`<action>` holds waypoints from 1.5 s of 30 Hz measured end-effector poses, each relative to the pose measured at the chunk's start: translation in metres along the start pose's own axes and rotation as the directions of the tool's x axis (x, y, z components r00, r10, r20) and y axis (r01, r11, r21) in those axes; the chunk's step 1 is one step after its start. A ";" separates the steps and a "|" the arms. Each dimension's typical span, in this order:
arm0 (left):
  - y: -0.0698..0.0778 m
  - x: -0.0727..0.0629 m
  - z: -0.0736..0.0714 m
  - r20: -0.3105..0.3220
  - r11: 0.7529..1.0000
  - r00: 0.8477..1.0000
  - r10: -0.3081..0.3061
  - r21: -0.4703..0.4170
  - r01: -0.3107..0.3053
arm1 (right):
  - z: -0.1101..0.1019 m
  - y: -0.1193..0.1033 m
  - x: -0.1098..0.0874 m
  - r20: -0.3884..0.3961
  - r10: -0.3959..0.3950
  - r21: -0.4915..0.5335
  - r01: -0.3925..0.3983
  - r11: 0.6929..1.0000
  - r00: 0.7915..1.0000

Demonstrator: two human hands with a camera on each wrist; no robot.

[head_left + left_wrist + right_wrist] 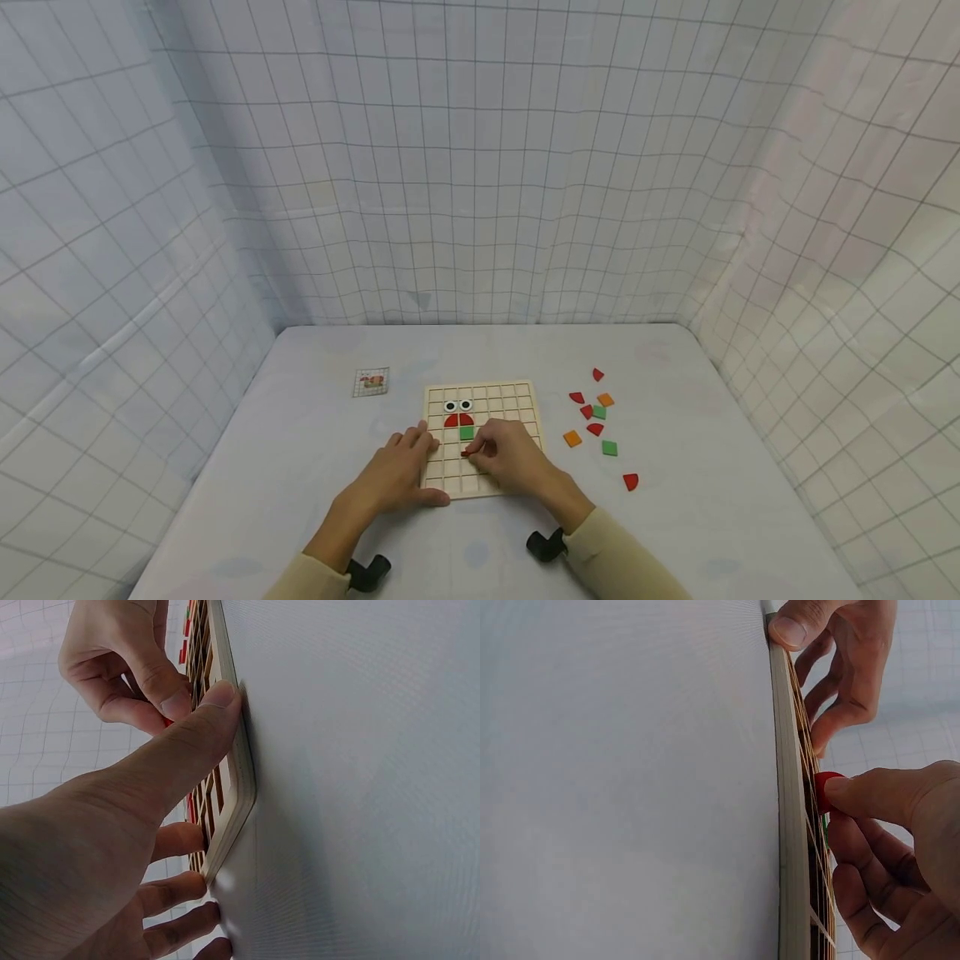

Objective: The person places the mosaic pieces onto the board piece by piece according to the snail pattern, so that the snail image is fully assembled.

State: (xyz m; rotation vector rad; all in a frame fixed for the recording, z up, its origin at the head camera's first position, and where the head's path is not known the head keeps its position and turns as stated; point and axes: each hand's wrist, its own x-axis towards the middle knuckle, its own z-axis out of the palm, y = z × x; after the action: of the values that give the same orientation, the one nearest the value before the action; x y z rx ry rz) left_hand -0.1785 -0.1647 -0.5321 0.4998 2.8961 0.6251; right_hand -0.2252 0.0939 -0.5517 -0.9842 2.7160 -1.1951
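1. Head view: a gridded wooden board (517,407) lies flat on the white table (300,442), between and under the two hands.
2. The left hand (400,472) has its fingers spread and fairly straight, gripping nothing; its thumb rests on the near rim and the other fingers lie about the left edge of the board.
3. The right hand (513,457) pinches a red piece (824,789) between thumb and fingertips, over the board's nearer half; I cannot tell whether the piece touches the grid.
4. On the board, two eyes (451,407) sit side by side. Just below them are two red quarter-rounds (452,422), then a green square (467,433) under the right one.
5. To the right of the board lie loose pieces: five red (631,482), two orange (572,438) and two green (610,448).
6. A small picture card (371,382) lies on the table to the left of the board, well apart from the loose pieces.
7. White grid-patterned cloth (480,167) hangs behind the table and along both sides.
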 end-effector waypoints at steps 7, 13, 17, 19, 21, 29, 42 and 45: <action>0.001 -0.001 -0.002 -0.002 1.000 1.000 -0.005 0.002 0.005 | -0.002 -0.002 0.001 0.035 0.013 -0.016 -0.013 1.000 0.999; 0.000 0.000 -0.001 -0.006 1.000 1.000 -0.001 0.001 0.001 | -0.001 -0.001 0.000 0.048 0.034 0.011 -0.034 0.999 0.998; 0.000 -0.001 0.000 -0.007 1.000 1.000 0.009 -0.002 -0.009 | 0.002 -0.001 0.000 0.033 0.058 -0.001 -0.058 0.998 0.998; 0.000 -0.001 -0.001 -0.007 1.000 1.000 0.013 -0.003 -0.013 | 0.003 -0.001 0.001 0.025 0.070 -0.009 -0.070 0.998 0.997; 0.000 -0.001 -0.001 -0.007 1.000 1.000 0.015 -0.005 -0.015 | 0.004 0.000 0.003 0.017 0.084 -0.018 -0.084 0.996 0.996; 0.001 -0.002 -0.002 -0.007 1.000 1.000 0.017 -0.011 -0.017 | 0.005 -0.002 0.005 -0.003 0.089 -0.019 -0.089 0.996 0.996; 0.000 0.000 -0.002 0.004 1.000 1.000 0.005 -0.016 -0.005 | 0.007 0.000 0.011 -0.029 0.141 0.025 -0.140 0.990 0.990; 0.001 0.000 -0.002 0.003 1.000 1.000 0.002 -0.010 -0.002 | 0.007 0.002 0.011 -0.035 0.136 0.012 -0.136 0.991 0.990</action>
State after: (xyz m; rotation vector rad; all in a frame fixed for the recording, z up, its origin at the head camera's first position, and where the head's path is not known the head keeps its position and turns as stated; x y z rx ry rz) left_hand -0.1791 -0.1647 -0.5301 0.5019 2.8891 0.6380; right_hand -0.2330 0.0842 -0.5560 -0.7691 2.7509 -1.2116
